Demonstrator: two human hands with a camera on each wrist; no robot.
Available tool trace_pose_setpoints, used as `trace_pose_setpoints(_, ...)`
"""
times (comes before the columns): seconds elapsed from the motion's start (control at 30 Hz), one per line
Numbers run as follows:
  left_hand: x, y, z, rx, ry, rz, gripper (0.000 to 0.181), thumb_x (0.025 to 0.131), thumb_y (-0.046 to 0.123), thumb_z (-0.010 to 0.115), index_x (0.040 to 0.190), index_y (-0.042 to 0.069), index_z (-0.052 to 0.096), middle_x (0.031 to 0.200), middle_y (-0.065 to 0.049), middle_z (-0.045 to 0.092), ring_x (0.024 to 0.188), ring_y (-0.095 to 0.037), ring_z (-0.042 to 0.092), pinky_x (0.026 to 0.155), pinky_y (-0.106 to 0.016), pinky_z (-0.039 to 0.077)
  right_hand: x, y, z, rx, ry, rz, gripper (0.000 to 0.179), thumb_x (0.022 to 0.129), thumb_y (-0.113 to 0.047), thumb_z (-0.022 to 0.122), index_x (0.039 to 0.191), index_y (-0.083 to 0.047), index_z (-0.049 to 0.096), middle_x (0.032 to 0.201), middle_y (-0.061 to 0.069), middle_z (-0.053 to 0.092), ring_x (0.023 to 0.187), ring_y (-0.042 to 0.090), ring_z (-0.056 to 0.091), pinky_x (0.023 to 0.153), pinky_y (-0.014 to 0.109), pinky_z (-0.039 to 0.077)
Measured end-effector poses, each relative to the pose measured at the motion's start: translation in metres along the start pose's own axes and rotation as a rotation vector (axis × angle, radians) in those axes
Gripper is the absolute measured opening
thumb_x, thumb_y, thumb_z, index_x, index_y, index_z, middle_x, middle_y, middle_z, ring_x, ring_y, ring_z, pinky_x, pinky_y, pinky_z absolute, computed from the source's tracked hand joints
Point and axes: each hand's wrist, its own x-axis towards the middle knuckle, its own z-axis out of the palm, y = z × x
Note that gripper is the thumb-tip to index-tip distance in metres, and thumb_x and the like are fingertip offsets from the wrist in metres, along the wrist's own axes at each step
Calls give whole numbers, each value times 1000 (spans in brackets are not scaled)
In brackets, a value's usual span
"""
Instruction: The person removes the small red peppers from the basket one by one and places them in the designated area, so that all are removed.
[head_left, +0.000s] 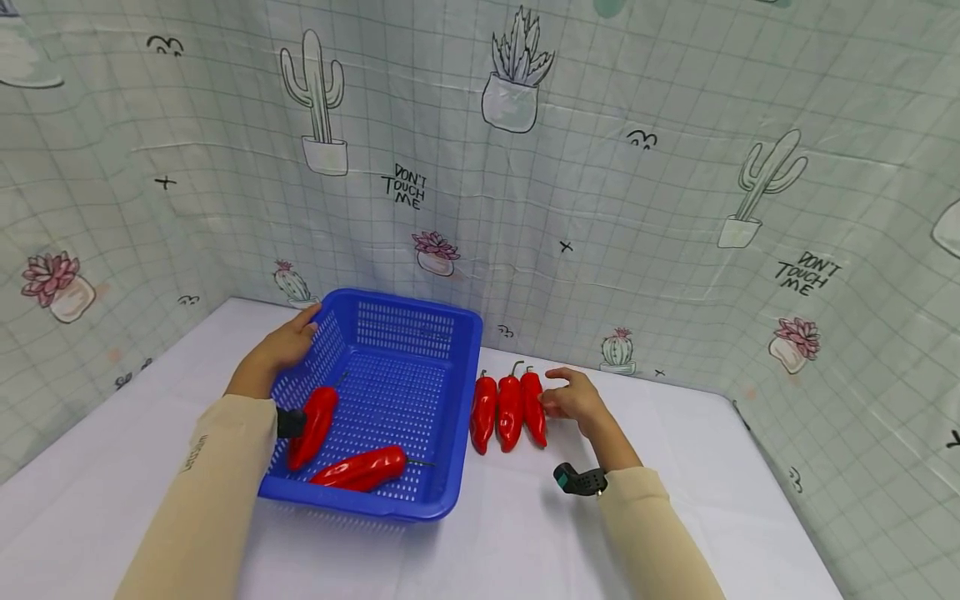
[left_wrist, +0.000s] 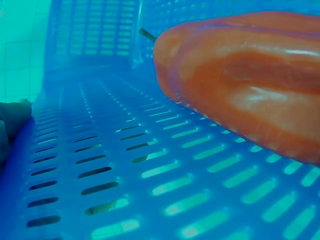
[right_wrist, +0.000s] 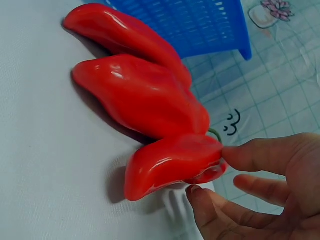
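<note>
A blue plastic basket (head_left: 459, 400) stands on the table with two red peppers inside, one pepper (head_left: 313, 427) along its left side and another pepper (head_left: 367, 468) near its front. My left hand (head_left: 281, 348) holds the basket's left rim. Three more red peppers lie side by side to the right of the basket: a left pepper (head_left: 484, 412), a middle pepper (right_wrist: 142, 95) and a right pepper (right_wrist: 172, 162). My right hand (head_left: 576, 398) is at the right pepper's stem end, its fingers loosely bent and spread. In the right wrist view, fingertips touch or nearly touch that pepper.
A white cloth covers the table (head_left: 675, 433). Behind and along both sides hangs a gridded curtain (head_left: 585, 183) printed with cacti and lettering. The basket's back rim stands close to this curtain.
</note>
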Motion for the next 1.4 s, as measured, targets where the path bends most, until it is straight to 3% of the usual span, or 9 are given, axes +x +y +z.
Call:
trace_pose_setpoints(0.2, 2, -1, 0, 21, 1, 1, 53, 107, 16, 20, 154, -3, 6, 154, -39, 13, 140, -59, 15, 114, -68, 14, -3, 2, -1, -92, 43, -29, 43, 94, -14, 59, 134, 0, 54, 106, 19, 65, 76, 18, 64, 73, 30, 60)
trace_pose_setpoints(0.37, 5, -5, 1, -12, -9, -13, 53, 107, 15, 20, 155, -2, 4, 154, -39, 11, 141, -59, 13, 114, -68, 12, -5, 1, -1, -164, 72, -41, 39, 96, -19, 56, 130, 1, 57, 109, 21, 64, 84, 25, 67, 74, 32, 60)
trace_pose_setpoints(0.67, 4, -3, 2, -24, -17, -4, 53, 107, 14, 20, 154, -3, 3, 155, -39, 9, 142, -58, 11, 115, -67, 11, -6, 13, 5, -109, 134, -50, 31, 93, -9, 63, 122, 3, 64, 100, 20, 64, 68, 16, 63, 65, 26, 59)
trace_pose_setpoints(0.83, 4, -3, 1, -22, -6, -11, 53, 107, 14, 20, 154, -3, 4, 154, -39, 10, 141, -58, 12, 115, -67, 12, -6, 16, 9, -74, 149, -59, 30, 94, -11, 62, 119, 5, 64, 102, 22, 66, 74, 19, 68, 70, 30, 60)
trace_pose_setpoints(1.03, 5, -5, 2, -46, -18, -21, 53, 107, 14, 19, 154, -2, 2, 154, -39, 10, 141, -59, 12, 115, -68, 12, -9, 19, 6, -107, 208, -85, 30, 99, -16, 56, 114, 9, 64, 90, 24, 70, 65, 19, 71, 64, 29, 60)
trace_pose_setpoints(1.23, 4, -4, 0, -67, -29, -14, 53, 107, 14, 19, 154, -2, 2, 155, -39, 8, 142, -59, 10, 115, -68, 10, -16, 1, 2, -197, 304, -178, 30, 98, -18, 55, 114, 4, 67, 90, 20, 71, 71, 23, 69, 61, 23, 57)
trace_pose_setpoints(1.4, 5, -6, -1, -101, -30, -4, 53, 107, 14, 19, 154, -2, 2, 155, -39, 7, 142, -58, 8, 115, -67, 9, -24, -29, 11, -124, 248, -219, 30, 98, -17, 55, 118, 3, 66, 99, 24, 70, 83, 33, 71, 67, 26, 60)
